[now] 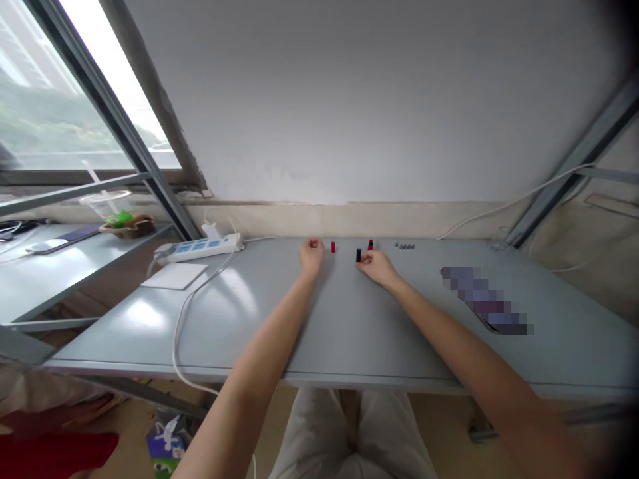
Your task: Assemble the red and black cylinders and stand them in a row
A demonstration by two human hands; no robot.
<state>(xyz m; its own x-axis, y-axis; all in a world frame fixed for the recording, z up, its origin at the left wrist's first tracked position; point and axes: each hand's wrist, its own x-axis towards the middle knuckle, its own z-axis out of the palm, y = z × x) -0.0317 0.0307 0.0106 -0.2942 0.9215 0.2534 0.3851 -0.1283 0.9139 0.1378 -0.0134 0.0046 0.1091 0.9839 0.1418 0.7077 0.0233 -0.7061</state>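
Pinching a small black cylinder between its fingertips, the right hand is right of the red cylinder, slightly nearer the person. The black cylinder points upward, its long axis roughly vertical; whether its base touches the desk is too small to tell. The red cylinder also stands upright. Just left of it, the left hand is curled, fingers bent inward; I cannot tell whether it holds anything. Right of the red cylinder, beyond the right hand, is a dark-red piece; farther right is a row of small dark pieces. The desk is smooth, grey and glossy, with glare well left of the red cylinder. Behind that cylinder rises a pale wall; far to its left are a white power strip and a bright window.
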